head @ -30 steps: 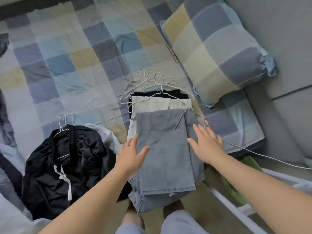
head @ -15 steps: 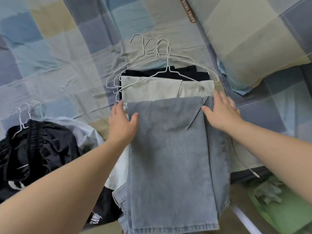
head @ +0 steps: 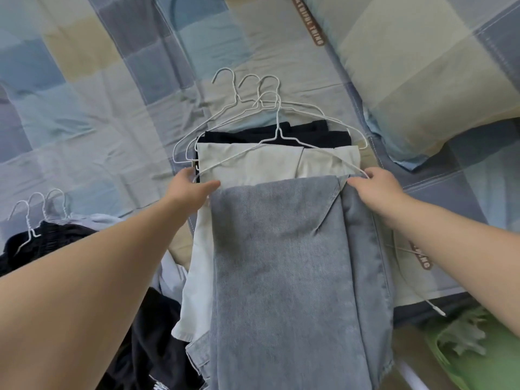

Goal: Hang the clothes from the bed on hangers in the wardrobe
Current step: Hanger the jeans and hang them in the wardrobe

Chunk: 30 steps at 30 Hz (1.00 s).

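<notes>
Folded blue jeans (head: 295, 263) lie on top of a stack on the bed, draped over a white wire hanger (head: 278, 122). Under them sit cream trousers (head: 247, 164) and a dark garment (head: 281, 133), each on its own wire hanger. My left hand (head: 191, 187) grips the left end of the top hanger at the jeans' upper edge, thumb on top. The hanger's right end is pinched by my right hand (head: 377, 190). At the lower left lies a second pile of black clothes (head: 47, 243) on several hangers.
The bed has a checked sheet (head: 98, 108), and a matching pillow (head: 422, 66) lies at the upper right. A white cable (head: 416, 291) runs off the bed's right edge. On the floor at the lower right lies something green (head: 464, 347).
Both hands slid up the jeans from their sides to the top edge and took hold of the hanger's ends. The camera has moved in closer over the stack.
</notes>
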{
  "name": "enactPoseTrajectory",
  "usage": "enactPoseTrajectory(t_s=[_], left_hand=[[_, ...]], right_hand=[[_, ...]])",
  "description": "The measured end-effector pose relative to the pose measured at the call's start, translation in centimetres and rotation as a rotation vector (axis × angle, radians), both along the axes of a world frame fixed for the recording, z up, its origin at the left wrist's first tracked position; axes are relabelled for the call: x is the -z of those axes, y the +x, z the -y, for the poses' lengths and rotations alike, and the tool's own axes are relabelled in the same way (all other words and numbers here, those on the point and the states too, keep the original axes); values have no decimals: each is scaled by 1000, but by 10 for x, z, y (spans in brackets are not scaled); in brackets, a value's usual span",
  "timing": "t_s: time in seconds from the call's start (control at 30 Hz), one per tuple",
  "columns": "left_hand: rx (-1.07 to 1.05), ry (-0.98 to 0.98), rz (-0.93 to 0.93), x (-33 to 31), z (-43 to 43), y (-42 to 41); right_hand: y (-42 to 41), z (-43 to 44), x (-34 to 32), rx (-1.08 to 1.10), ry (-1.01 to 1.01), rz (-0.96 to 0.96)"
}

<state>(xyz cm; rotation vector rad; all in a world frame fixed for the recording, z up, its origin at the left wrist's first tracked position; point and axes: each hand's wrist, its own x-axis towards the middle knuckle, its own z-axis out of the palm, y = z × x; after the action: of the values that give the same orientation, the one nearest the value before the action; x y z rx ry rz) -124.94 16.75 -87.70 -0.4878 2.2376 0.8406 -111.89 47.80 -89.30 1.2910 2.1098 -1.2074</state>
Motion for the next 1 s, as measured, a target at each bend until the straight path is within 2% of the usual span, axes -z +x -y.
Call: enactPoseTrajectory(t_s=[0.13,0.2,0.4,0.57,0.83,1.0], left_hand=[[-112,58,89,0,8,-3],[-136,109,113,-6,7,1],[-254,203,40,-38,3,14],[-350,306,42,-94,8,25],[-309,441,27,-212,60,84],[-159,505,-43,-284,99,122]], right_hand=[[-4,-10,-13,263,-125,-48],[-3,-14,-21,328,-144,-60],[14,-15,-65,516,-170,-150],[38,-2,-127,642,-199,-269],[123,73,-257,866,-126,-431],[196,138,-347,1042,-90,-594]])
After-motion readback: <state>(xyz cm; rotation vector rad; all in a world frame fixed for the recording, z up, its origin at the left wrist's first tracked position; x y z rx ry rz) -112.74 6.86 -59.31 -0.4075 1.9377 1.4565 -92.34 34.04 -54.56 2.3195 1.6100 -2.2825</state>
